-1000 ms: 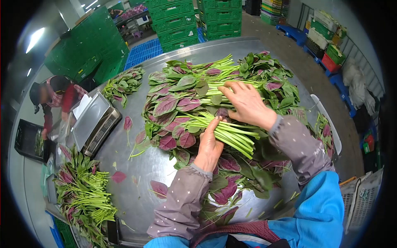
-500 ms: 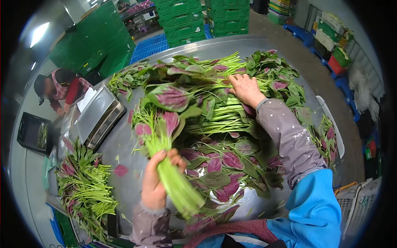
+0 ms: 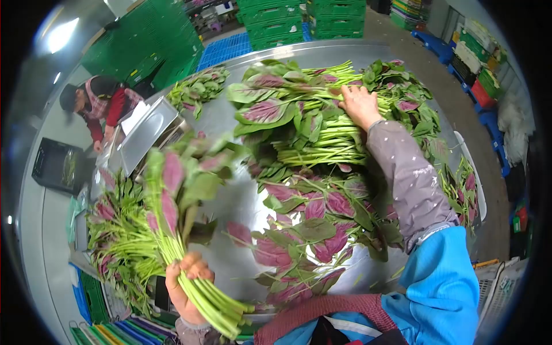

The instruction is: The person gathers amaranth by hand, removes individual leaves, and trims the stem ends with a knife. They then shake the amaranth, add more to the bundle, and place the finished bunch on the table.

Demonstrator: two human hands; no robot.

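Observation:
My left hand is closed around the stems of a bunch of red amaranth, green with purple-centred leaves. The bunch is tilted, leaves up and cut ends toward me, and its leaves are slightly blurred. My right hand rests on the large amaranth pile, fingers curled over stems at its top; the fingertips are partly hidden. Loose purple and green leaves lie on the metal table between my arms. Another heap of amaranth sits at the left edge, partly behind the held bunch.
A weighing scale stands at the left, near a co-worker in a red sleeve. A small amaranth bunch lies at the far edge. Green crates are stacked beyond. A white tray lies at the right.
My left hand has swung left and toward me with the bunch, from the table's middle to near the left heap. My right hand stays on the pile; the view has shifted slightly.

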